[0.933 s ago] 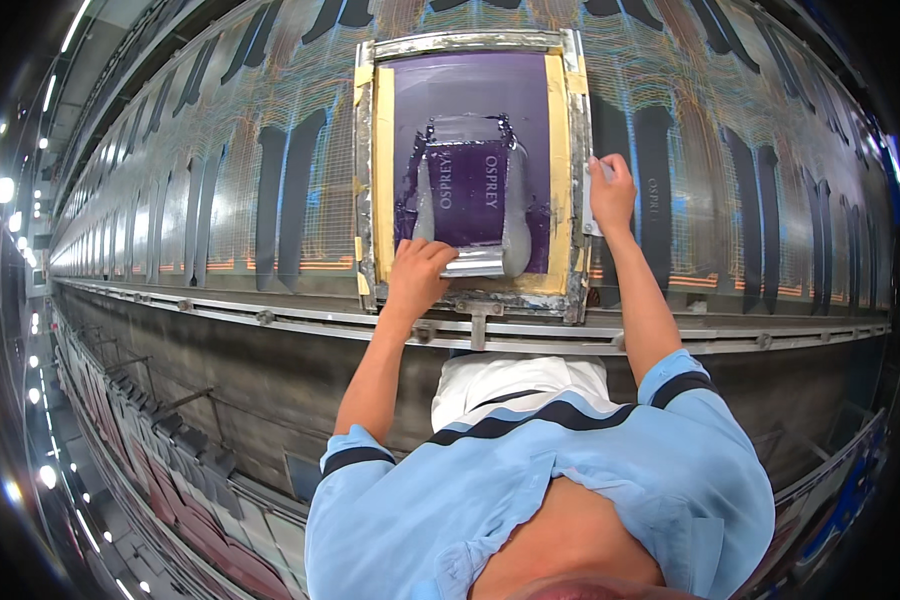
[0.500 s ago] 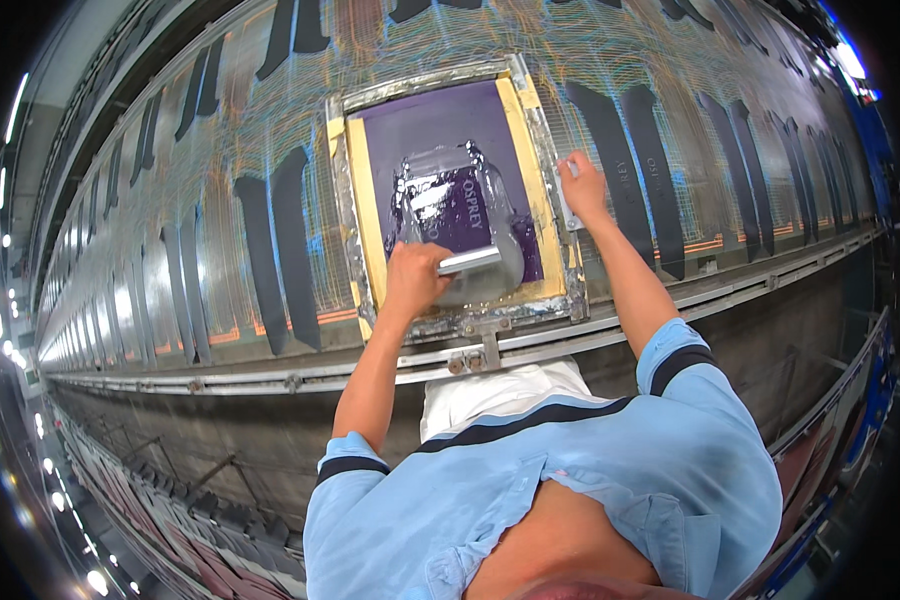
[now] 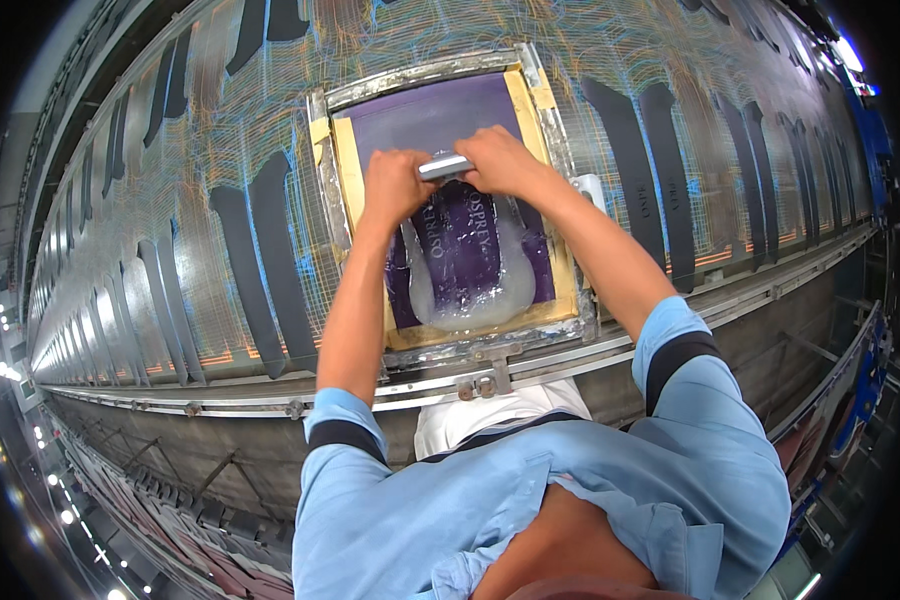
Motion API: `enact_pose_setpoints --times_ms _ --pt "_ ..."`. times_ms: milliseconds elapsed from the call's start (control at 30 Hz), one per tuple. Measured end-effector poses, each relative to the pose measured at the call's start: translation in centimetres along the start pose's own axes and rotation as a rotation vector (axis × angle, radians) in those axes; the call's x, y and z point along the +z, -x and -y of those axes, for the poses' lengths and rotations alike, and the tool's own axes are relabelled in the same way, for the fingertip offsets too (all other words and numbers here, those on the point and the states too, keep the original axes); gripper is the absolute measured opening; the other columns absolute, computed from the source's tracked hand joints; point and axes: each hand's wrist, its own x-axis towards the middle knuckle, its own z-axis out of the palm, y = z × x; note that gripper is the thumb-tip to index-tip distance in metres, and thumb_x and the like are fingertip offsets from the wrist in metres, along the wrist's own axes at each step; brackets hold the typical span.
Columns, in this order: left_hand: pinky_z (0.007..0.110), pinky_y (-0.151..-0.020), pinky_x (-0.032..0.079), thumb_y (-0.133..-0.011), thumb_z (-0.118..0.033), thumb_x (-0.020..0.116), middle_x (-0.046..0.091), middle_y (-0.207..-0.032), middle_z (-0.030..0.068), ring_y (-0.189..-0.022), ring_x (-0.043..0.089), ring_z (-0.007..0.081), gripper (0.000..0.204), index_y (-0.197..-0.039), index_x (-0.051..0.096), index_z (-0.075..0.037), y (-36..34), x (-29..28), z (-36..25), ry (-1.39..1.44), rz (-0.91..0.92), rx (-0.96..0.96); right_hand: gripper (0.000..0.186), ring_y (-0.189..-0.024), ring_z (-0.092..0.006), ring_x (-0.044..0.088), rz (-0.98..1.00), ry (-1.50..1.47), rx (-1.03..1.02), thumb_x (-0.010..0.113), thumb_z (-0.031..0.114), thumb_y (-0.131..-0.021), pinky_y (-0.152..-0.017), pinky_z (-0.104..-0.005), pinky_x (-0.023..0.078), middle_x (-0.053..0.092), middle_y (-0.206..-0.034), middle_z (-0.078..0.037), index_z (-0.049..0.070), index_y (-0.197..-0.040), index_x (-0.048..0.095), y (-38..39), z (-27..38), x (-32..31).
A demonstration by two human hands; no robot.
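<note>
A screen printing frame (image 3: 322, 190) with a purple mesh (image 3: 425, 105) and yellow tape along its inner edges lies flat on the long table. Both hands grip a squeegee (image 3: 445, 167) with a pale metal handle, over the upper middle of the mesh. My left hand (image 3: 395, 183) is closed round its left end, my right hand (image 3: 500, 160) round its right end. Its blade is hidden behind the hands. Wet, glossy ink (image 3: 480, 312) spreads over the mesh on the near side of the squeegee, around light lettering.
Pairs of dark cut fabric pieces (image 3: 248, 265) lie on the table either side of the frame, over thin coloured lines. A metal rail (image 3: 660, 305) with a clamp (image 3: 485, 385) runs along the table's near edge. A white handle-like part (image 3: 590, 190) sits at the frame's right side.
My right hand has left the frame's right edge and taken hold of the squeegee. My left hand and the squeegee have moved away from me, toward the frame's far side.
</note>
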Motion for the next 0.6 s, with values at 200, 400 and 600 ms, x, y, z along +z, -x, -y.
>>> enact_pose_setpoints --times_ms 200,400,600 --pt "0.042 -0.079 0.041 -0.057 -0.009 0.084 0.072 -0.084 0.0042 -0.08 0.065 0.0262 0.033 -0.088 0.075 -0.017 16.0 2.3 -7.9 0.062 0.095 -0.032 0.029 -0.096 -0.0326 0.061 -0.024 -0.106 -0.091 0.077 0.007 -0.064 -0.09 -0.0461 0.045 0.063 -0.089 -0.013 0.007 -0.089 0.062 15.6 8.1 2.9" --pt "0.043 -0.081 0.041 -0.062 -0.018 0.089 0.073 -0.085 0.0055 -0.083 0.068 0.0269 0.037 -0.098 0.077 -0.015 7.5 0.3 -3.7 -0.106 0.163 0.02 0.024 -0.089 -0.0339 0.064 -0.004 0.014 -0.11 0.078 0.015 -0.072 -0.085 -0.0465 0.046 0.067 -0.084 -0.013 0.007 -0.09 0.066 7.8 4.0 -0.2" --pt "0.044 -0.073 0.047 -0.069 -0.023 0.086 0.072 -0.077 0.0112 -0.074 0.068 0.0335 0.023 -0.089 0.078 -0.015 -0.7 0.7 1.1 -0.037 0.015 0.059 0.018 -0.089 -0.0389 0.069 -0.01 -0.005 0.072 0.074 0.017 -0.076 -0.084 -0.0496 0.05 0.073 -0.087 -0.015 0.008 -0.091 0.071 0.0 0.1 -0.4"
